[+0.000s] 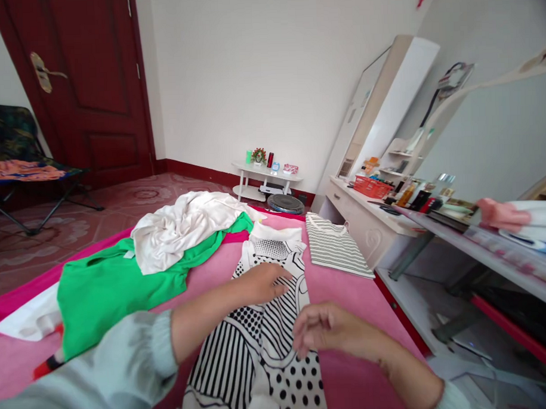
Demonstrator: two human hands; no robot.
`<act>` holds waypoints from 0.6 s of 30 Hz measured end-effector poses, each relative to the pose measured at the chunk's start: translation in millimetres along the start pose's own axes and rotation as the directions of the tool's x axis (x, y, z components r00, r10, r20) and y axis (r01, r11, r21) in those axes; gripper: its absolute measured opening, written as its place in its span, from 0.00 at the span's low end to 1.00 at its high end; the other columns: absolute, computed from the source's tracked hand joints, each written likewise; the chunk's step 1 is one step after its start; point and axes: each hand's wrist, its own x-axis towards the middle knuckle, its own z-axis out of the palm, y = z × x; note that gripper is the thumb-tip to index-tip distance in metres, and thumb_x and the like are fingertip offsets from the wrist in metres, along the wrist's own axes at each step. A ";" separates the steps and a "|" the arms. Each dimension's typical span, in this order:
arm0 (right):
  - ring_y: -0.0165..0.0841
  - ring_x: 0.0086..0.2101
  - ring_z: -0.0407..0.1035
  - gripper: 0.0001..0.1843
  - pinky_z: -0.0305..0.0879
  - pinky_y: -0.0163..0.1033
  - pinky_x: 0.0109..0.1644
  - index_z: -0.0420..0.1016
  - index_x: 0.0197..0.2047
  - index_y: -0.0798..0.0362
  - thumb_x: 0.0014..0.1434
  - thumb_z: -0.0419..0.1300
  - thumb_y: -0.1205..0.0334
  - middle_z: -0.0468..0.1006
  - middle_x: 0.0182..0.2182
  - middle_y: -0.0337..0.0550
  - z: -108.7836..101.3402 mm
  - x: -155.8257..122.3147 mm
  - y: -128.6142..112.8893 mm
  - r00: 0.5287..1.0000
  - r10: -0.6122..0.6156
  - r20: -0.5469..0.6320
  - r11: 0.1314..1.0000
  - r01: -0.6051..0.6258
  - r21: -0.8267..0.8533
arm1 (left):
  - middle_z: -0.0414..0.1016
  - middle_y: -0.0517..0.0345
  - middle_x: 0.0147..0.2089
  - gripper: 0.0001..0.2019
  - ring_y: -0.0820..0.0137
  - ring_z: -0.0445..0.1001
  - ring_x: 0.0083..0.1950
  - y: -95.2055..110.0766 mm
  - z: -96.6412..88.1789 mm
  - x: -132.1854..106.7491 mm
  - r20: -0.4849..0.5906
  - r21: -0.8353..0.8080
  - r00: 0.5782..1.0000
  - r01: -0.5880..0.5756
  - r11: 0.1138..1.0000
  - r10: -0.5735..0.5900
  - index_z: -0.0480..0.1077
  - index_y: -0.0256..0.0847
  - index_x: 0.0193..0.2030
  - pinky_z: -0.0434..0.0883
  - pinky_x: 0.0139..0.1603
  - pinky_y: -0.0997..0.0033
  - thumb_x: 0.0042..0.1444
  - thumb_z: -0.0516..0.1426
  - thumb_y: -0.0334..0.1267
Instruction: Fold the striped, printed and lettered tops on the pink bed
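Note:
A black-and-white patterned garment (277, 323) with stripes and dots lies folded lengthwise on the pink bed cover (343, 291). My left hand (264, 283) rests flat on its middle, fingers stretched out. My right hand (326, 331) hovers over the garment's right edge with the fingers loosely curled and nothing visible in them. A folded striped top (335, 247) lies to the right, near the bed's far corner. To the left lie a green shirt (110, 288) and a crumpled white garment (184, 225) on top of it.
A white dresser (367, 222) with a red basket (371, 187) and bottles stands right of the bed. A small white table (267, 175) stands by the far wall. A folding chair (16, 160) and a dark red door (85, 86) are at the left.

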 end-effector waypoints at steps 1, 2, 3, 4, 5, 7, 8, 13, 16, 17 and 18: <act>0.33 0.33 0.74 0.16 0.68 0.39 0.41 0.74 0.38 0.57 0.52 0.64 0.53 0.79 0.33 0.45 -12.6 10.7 4.0 0.990 -0.054 -0.127 0.998 0.049 -0.046 | 0.67 0.45 0.61 0.22 0.58 0.65 0.61 -10.7 13.9 12.1 -0.101 0.097 0.994 0.046 0.994 -0.036 0.67 0.38 0.58 0.61 0.61 0.57 0.57 0.55 0.40; 0.32 0.32 0.74 0.15 0.68 0.39 0.40 0.74 0.36 0.57 0.52 0.63 0.54 0.79 0.31 0.44 -26.2 21.6 8.7 0.963 -0.109 -0.248 0.991 0.085 -0.105 | 0.61 0.42 0.64 0.25 0.55 0.59 0.65 -21.1 27.2 21.3 -0.151 0.178 0.987 0.082 0.981 -0.055 0.64 0.37 0.61 0.57 0.63 0.53 0.58 0.55 0.43; 0.32 0.30 0.73 0.13 0.68 0.39 0.39 0.74 0.35 0.57 0.51 0.63 0.54 0.78 0.29 0.43 -40.6 32.5 13.8 0.922 -0.160 -0.352 0.980 0.106 -0.167 | 0.58 0.41 0.66 0.26 0.54 0.55 0.67 -30.4 39.2 27.8 -0.189 0.243 0.980 0.101 0.965 -0.055 0.62 0.36 0.62 0.53 0.65 0.50 0.59 0.53 0.46; 0.32 0.28 0.73 0.12 0.68 0.39 0.37 0.73 0.34 0.56 0.51 0.62 0.55 0.78 0.28 0.42 -55.7 43.4 18.9 0.875 -0.207 -0.438 0.967 0.117 -0.224 | 0.55 0.42 0.68 0.27 0.54 0.51 0.69 -38.1 49.1 31.7 -0.208 0.290 0.977 0.112 0.951 -0.052 0.60 0.36 0.63 0.49 0.67 0.48 0.61 0.50 0.48; 0.32 0.27 0.72 0.11 0.69 0.39 0.36 0.73 0.34 0.56 0.51 0.62 0.56 0.77 0.27 0.42 -71.3 54.1 23.5 0.826 -0.249 -0.506 0.953 0.116 -0.279 | 0.54 0.43 0.68 0.27 0.54 0.48 0.69 -43.9 56.5 33.6 -0.218 0.323 0.975 0.112 0.940 -0.042 0.60 0.37 0.63 0.46 0.67 0.47 0.62 0.47 0.50; 0.32 0.26 0.71 0.09 0.69 0.39 0.34 0.74 0.34 0.56 0.51 0.59 0.60 0.77 0.28 0.42 -102.3 75.1 30.8 0.734 -0.311 -0.603 0.919 0.071 -0.389 | 0.54 0.45 0.68 0.27 0.55 0.46 0.70 -50.3 63.9 33.6 -0.227 0.355 0.974 0.107 0.929 -0.025 0.60 0.38 0.64 0.42 0.68 0.47 0.64 0.42 0.51; 0.31 0.26 0.71 0.09 0.68 0.38 0.34 0.74 0.35 0.56 0.52 0.57 0.62 0.78 0.29 0.43 -116.9 85.5 33.3 0.692 -0.334 -0.640 0.892 0.014 -0.451 | 0.53 0.46 0.69 0.28 0.56 0.46 0.70 -51.5 64.7 32.6 -0.224 0.362 0.974 0.106 0.926 -0.024 0.59 0.38 0.64 0.43 0.68 0.47 0.64 0.42 0.52; 0.29 0.26 0.71 0.16 0.65 0.32 0.32 0.77 0.38 0.54 0.46 0.56 0.73 0.78 0.27 0.38 -168.9 133.5 36.7 0.622 -0.330 -0.710 0.724 -0.316 -0.613 | 0.53 0.50 0.69 0.27 0.58 0.46 0.71 -51.7 61.0 29.4 -0.226 0.383 0.974 0.099 0.919 -0.011 0.58 0.44 0.64 0.44 0.68 0.48 0.64 0.41 0.53; 0.29 0.25 0.70 0.09 0.62 0.31 0.31 0.78 0.28 0.54 0.42 0.59 0.73 0.76 0.21 0.37 -183.5 153.7 33.7 0.654 -0.298 -0.695 0.678 -0.367 -0.637 | 0.52 0.55 0.70 0.24 0.58 0.46 0.71 -53.0 60.5 29.6 -0.227 0.383 0.974 0.083 0.920 0.007 0.60 0.52 0.63 0.44 0.68 0.48 0.64 0.41 0.53; 0.30 0.25 0.69 0.07 0.61 0.31 0.31 0.77 0.25 0.55 0.42 0.59 0.73 0.75 0.20 0.37 -186.7 158.9 32.2 0.654 -0.296 -0.696 0.662 -0.385 -0.643 | 0.51 0.55 0.70 0.23 0.58 0.46 0.71 -53.4 60.3 29.8 -0.224 0.379 0.974 0.078 0.922 0.010 0.61 0.54 0.62 0.44 0.68 0.47 0.64 0.42 0.53; 0.30 0.26 0.69 0.05 0.61 0.31 0.32 0.76 0.23 0.55 0.43 0.59 0.72 0.76 0.20 0.37 -189.1 163.6 30.8 0.649 -0.300 -0.699 0.647 -0.401 -0.649 | 0.51 0.56 0.70 0.22 0.58 0.46 0.70 -53.6 60.0 30.0 -0.219 0.373 0.976 0.073 0.925 0.012 0.62 0.56 0.61 0.45 0.67 0.46 0.64 0.42 0.53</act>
